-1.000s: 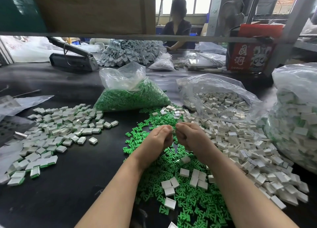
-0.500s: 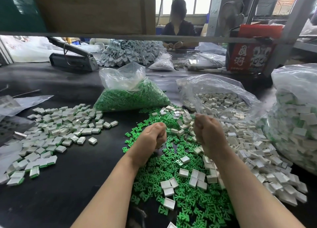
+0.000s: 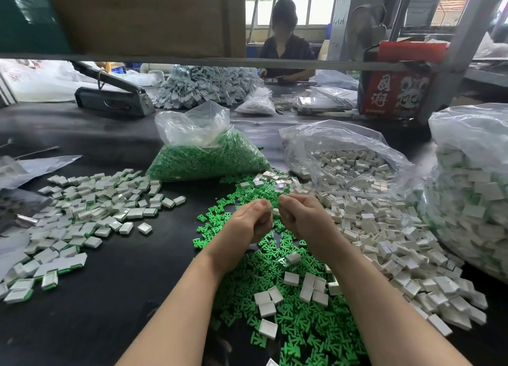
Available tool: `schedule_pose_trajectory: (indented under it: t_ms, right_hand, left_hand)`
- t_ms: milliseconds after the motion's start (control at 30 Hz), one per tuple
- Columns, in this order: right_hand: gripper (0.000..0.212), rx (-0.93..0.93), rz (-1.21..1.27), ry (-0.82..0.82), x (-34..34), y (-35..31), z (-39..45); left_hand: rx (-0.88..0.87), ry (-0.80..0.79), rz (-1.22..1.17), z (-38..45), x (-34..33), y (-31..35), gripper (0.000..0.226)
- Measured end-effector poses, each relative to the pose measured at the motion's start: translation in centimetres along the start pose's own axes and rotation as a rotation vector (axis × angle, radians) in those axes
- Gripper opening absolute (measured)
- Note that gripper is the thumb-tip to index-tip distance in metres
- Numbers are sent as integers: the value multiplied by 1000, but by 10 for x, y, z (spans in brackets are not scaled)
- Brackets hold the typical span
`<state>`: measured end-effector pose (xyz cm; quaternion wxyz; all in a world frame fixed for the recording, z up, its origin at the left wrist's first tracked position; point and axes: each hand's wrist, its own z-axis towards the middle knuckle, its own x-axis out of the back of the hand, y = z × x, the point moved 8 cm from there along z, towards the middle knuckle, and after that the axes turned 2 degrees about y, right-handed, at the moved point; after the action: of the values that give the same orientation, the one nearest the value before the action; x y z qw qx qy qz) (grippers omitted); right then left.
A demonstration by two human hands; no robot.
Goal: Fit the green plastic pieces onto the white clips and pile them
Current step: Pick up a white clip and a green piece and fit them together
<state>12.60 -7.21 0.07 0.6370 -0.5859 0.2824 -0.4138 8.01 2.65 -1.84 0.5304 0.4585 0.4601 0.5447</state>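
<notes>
**Hands meet over the green pieces**

Left on the black surface [image 3: 115, 310] lies the pile of fitted clips [image 3: 90, 208]. At centre, the left hand [image 3: 247, 225] and right hand [image 3: 305, 217], both curled, pinch a small white clip [image 3: 275, 211] between them, above scattered green pieces [image 3: 288, 324]. Loose white clips [image 3: 398, 250] spread rightward.

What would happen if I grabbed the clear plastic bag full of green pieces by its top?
The clear plastic bag of green plastic pieces would probably sag, since its crumpled top looks thin and floppy. It is packed full, so it likely feels heavy. Its top looks open, so pieces might spill.
</notes>
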Motion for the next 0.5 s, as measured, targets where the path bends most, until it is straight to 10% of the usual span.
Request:
schedule_pose_trajectory:
  t_ms: [500]
  right_hand:
    - [45, 12, -60, -13, -4, -4, -2]
  left_hand:
    - [11, -15, 48, -3, 0, 4, 38]
